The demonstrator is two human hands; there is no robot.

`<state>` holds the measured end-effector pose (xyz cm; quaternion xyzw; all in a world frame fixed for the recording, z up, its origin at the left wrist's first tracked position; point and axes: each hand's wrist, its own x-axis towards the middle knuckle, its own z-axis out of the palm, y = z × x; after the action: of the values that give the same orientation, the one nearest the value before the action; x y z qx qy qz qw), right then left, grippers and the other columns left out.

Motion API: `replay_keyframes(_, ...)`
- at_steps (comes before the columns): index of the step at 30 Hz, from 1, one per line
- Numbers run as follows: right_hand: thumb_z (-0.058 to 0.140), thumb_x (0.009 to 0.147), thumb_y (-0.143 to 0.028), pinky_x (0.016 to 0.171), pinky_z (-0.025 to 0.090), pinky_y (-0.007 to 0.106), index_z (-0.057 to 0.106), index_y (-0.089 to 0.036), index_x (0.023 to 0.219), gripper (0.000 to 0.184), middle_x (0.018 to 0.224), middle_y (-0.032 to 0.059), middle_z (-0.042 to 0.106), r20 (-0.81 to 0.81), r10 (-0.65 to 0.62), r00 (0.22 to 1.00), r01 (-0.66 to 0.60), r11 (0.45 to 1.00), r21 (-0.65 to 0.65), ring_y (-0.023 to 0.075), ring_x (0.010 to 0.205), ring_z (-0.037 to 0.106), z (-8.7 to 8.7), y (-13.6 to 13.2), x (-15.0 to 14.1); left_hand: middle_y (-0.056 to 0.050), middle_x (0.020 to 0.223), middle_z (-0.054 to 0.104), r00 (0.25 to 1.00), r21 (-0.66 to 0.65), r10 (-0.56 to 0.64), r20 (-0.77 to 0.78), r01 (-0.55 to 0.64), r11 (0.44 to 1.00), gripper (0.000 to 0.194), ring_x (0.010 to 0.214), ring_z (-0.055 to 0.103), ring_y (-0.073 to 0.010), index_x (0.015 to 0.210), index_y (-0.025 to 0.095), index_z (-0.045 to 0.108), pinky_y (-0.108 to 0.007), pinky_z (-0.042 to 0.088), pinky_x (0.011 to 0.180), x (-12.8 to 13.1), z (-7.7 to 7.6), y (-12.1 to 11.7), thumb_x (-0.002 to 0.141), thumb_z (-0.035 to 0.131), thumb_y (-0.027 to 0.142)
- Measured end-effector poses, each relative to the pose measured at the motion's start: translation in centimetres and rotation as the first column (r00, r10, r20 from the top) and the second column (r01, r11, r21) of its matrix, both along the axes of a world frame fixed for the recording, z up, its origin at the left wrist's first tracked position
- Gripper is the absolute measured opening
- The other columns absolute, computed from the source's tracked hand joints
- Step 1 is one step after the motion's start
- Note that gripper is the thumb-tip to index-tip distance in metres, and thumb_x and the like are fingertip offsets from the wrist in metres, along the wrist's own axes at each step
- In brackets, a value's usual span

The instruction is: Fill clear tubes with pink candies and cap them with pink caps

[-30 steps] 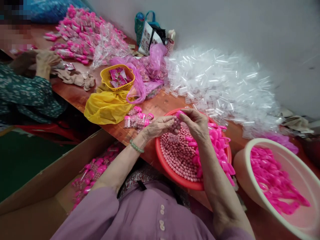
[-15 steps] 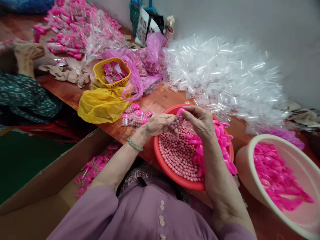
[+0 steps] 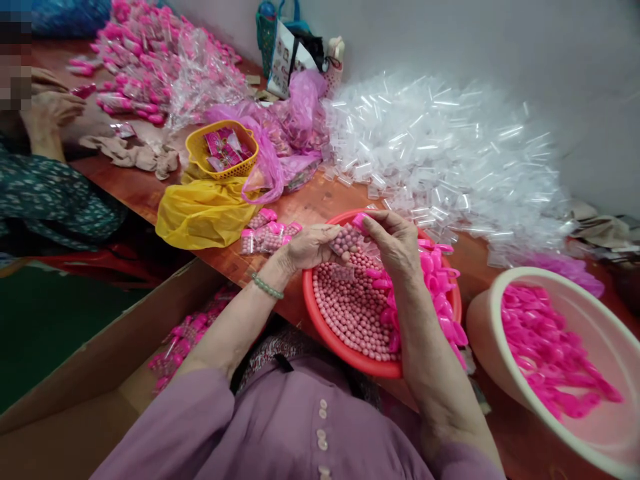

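Observation:
My left hand (image 3: 310,245) and my right hand (image 3: 397,243) meet over a red basin (image 3: 327,337). Between them they hold a small clear tube (image 3: 346,239) filled with pink beads. The left fingers wrap its lower end. The right fingertips pinch a pink cap (image 3: 360,220) at its top. The basin holds pink beads (image 3: 350,310) on the left and loose pink caps (image 3: 440,293) on the right. Filled, capped tubes (image 3: 270,233) lie on the table left of the basin.
A beige basin (image 3: 505,373) with pink caps stands at the right. Empty clear tubes (image 3: 450,153) are heaped behind. A yellow basket (image 3: 200,143), yellow bag (image 3: 205,210) and pink bags lie at the left. A cardboard box (image 3: 100,360) holds filled tubes. Another person's hands (image 3: 47,107) work at far left.
Both hands stay together over the red basin with the tube, which has lifted slightly. The view has shifted a little. The other person's hands have moved at the far left.

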<state>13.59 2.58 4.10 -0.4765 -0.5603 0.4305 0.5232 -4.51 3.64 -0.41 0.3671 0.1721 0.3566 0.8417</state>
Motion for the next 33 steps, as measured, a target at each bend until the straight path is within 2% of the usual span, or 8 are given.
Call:
replay_keyframes(3, 0.085, 0.071, -0.051, 0.075, 0.06, 0.033, 0.075, -0.022, 0.086, 0.034, 0.079, 0.0001, 0.075, 0.004, 0.018, 1.0, -0.018, 1.0, -0.004, 0.0151, 0.071, 0.068, -0.4, 0.1, -0.1, -0.018, 0.093, 0.075, 1.0, -0.014, -0.003, -0.004, 0.003, 1.0, 0.031, 0.068, 0.069, -0.0156, 0.098, 0.004, 0.071, -0.032, 0.06, 0.07, -0.1, 0.1, 0.0, 0.099, 0.05, 0.027)
replay_keyframes(10, 0.081, 0.072, -0.055, 0.074, 0.059, 0.033, 0.073, -0.022, 0.085, 0.036, 0.079, 0.0004, 0.075, 0.063, 0.028, 0.998, -0.029, 0.999, 0.013, 0.0157, 0.073, 0.067, -1.0, 0.6, -0.2, -0.015, 0.085, 0.074, 1.0, -0.006, 0.006, 0.015, -0.005, 1.0, 0.028, 0.066, 0.068, -0.0149, 0.085, 0.007, 0.069, -0.029, 0.059, 0.068, 0.1, -0.2, 0.1, 0.094, 0.061, 0.032)
replay_keyframes(19, 0.081, 0.073, -0.053, 0.076, 0.059, 0.033, 0.074, -0.022, 0.085, 0.034, 0.079, 0.0002, 0.075, 0.066, 0.059, 0.996, -0.06, 0.998, 0.012, 0.0152, 0.071, 0.066, -0.9, 0.6, 0.0, -0.016, 0.085, 0.073, 1.0, -0.066, 0.026, 0.001, -0.026, 0.998, 0.028, 0.066, 0.069, -0.0168, 0.092, 0.004, 0.071, -0.03, 0.06, 0.066, 0.2, 0.1, 0.2, 0.097, 0.055, 0.026)
replay_keyframes(25, 0.081, 0.074, -0.051, 0.077, 0.058, 0.035, 0.076, -0.022, 0.086, 0.032, 0.079, 0.0007, 0.075, 0.115, 0.064, 0.991, -0.068, 0.997, 0.028, 0.0157, 0.072, 0.067, -0.6, 0.5, 0.5, -0.019, 0.094, 0.075, 0.999, -0.037, 0.03, 0.027, -0.029, 0.999, 0.028, 0.064, 0.068, -0.0148, 0.094, 0.003, 0.072, -0.029, 0.059, 0.066, 0.2, 0.0, 0.3, 0.096, 0.053, 0.023)
replay_keyframes(33, 0.082, 0.072, -0.052, 0.073, 0.058, 0.034, 0.077, -0.022, 0.086, 0.034, 0.081, 0.0021, 0.078, 0.155, 0.043, 0.987, -0.049, 0.998, 0.036, 0.0166, 0.073, 0.068, -0.5, 0.5, 1.2, -0.016, 0.084, 0.075, 0.999, -0.102, 0.052, -0.009, -0.053, 0.993, 0.026, 0.065, 0.069, -0.016, 0.1, 0.003, 0.071, -0.027, 0.058, 0.065, 0.3, 0.6, 0.3, 0.096, 0.054, 0.021)
